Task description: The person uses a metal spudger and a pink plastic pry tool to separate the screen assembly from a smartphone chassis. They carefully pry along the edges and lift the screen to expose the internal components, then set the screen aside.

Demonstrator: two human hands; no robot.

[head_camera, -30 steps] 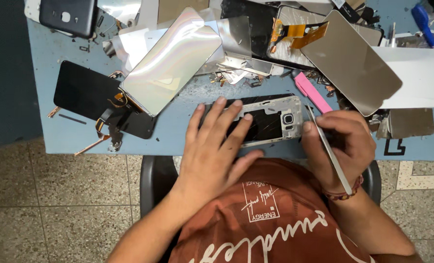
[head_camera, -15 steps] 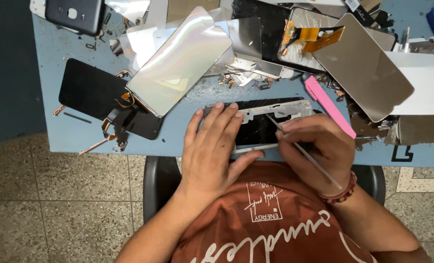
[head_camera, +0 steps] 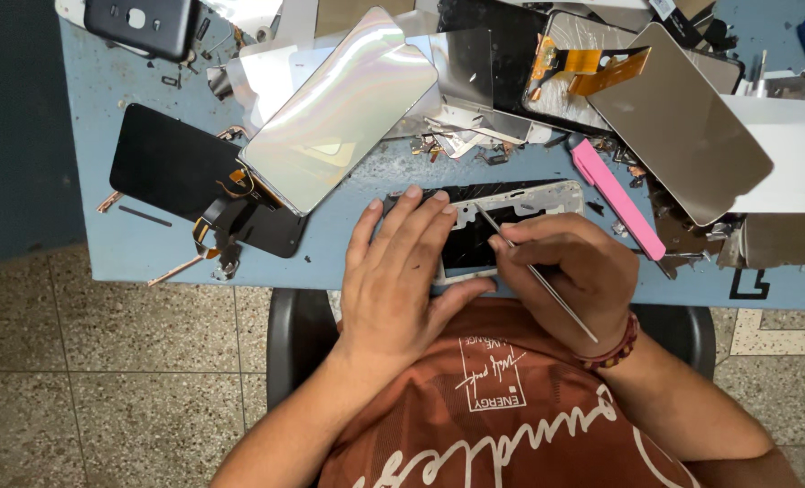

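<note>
Left hand [head_camera: 398, 280]: flat, fingers spread — pressing phone frame [head_camera: 511, 203].
Right hand [head_camera: 569, 276]: fingers pinching tweezers [head_camera: 533, 271].
Bench [head_camera: 149, 244]: blue, cluttered — tiled floor.

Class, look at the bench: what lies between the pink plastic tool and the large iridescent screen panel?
In the head view, small loose metal parts and scraps lie between the pink tool and the iridescent panel, on the blue table.

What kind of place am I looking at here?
Likely a phone repair bench. The left hand steadies an opened phone frame while the right hand holds tweezers over it; loose screen panels and orange flex cables litter the blue table.
</note>
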